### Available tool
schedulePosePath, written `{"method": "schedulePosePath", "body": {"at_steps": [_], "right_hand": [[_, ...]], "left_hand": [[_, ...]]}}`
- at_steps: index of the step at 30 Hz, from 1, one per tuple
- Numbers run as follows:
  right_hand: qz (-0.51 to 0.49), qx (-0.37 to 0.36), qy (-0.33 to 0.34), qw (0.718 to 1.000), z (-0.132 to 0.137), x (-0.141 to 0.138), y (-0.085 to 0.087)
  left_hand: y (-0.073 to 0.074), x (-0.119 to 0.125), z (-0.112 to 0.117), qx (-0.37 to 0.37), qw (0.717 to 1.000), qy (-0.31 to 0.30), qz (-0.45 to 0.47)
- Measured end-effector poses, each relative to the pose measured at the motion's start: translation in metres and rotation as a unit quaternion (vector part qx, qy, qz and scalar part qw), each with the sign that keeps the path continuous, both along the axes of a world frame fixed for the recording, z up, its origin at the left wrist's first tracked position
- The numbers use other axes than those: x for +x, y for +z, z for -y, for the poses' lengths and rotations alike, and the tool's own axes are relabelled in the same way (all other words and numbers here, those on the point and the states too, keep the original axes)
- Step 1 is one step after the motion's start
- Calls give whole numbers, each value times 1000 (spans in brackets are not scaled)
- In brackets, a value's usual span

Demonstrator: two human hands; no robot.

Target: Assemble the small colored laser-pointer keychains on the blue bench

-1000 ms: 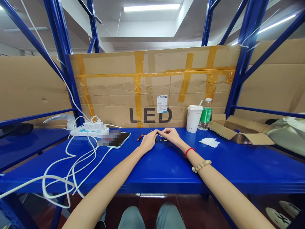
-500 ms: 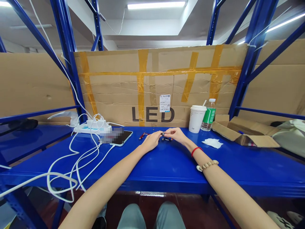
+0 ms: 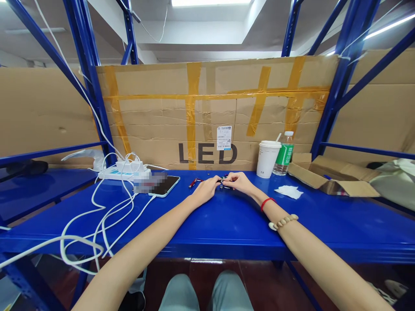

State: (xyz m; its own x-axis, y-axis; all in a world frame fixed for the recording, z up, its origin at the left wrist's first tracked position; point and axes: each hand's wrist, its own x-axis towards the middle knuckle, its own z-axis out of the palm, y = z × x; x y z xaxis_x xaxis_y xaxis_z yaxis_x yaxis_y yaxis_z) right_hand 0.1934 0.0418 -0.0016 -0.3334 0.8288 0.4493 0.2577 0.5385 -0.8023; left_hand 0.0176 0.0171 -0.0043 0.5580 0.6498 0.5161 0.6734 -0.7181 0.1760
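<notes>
On the blue shelf my left hand (image 3: 206, 190) and my right hand (image 3: 239, 182) meet fingertip to fingertip. Both are closed in a pinch around a small dark, partly shiny piece (image 3: 221, 182), whose kind is too small to make out. More dark bits lie right under the fingers, mostly hidden by them. Just left of my left hand rests a small red and dark slim item (image 3: 195, 182). A red cord and a beaded bracelet are on my right wrist.
A phone (image 3: 168, 185) and a white power strip (image 3: 125, 172) with tangled cables (image 3: 103, 207) occupy the left. To the right stand a white cup (image 3: 268, 160) and a water bottle (image 3: 284, 154), with a tissue (image 3: 289, 191) and an open cardboard box (image 3: 333, 175). Taped cardboard (image 3: 155, 125) walls the back.
My right hand has shifted slightly left and down, closer to my left hand, covering more of the dark bits beneath. The camera view has tilted down a little.
</notes>
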Motion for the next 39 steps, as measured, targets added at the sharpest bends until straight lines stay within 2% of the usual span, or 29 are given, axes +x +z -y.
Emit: {"method": "schedulePosePath", "body": {"at_steps": [9, 19, 27, 39], "right_hand": [[-2, 42, -14, 999, 3, -4, 2], [9, 50, -27, 998, 8, -7, 6], [-4, 28, -33, 999, 7, -10, 7], [-7, 32, -28, 999, 2, -9, 3]], "left_hand": [[-1, 1, -2, 33, 999, 0, 18], [-1, 2, -3, 38, 997, 60, -32], [2, 6, 0, 11, 995, 91, -35], [2, 5, -3, -4, 995, 98, -31]]}}
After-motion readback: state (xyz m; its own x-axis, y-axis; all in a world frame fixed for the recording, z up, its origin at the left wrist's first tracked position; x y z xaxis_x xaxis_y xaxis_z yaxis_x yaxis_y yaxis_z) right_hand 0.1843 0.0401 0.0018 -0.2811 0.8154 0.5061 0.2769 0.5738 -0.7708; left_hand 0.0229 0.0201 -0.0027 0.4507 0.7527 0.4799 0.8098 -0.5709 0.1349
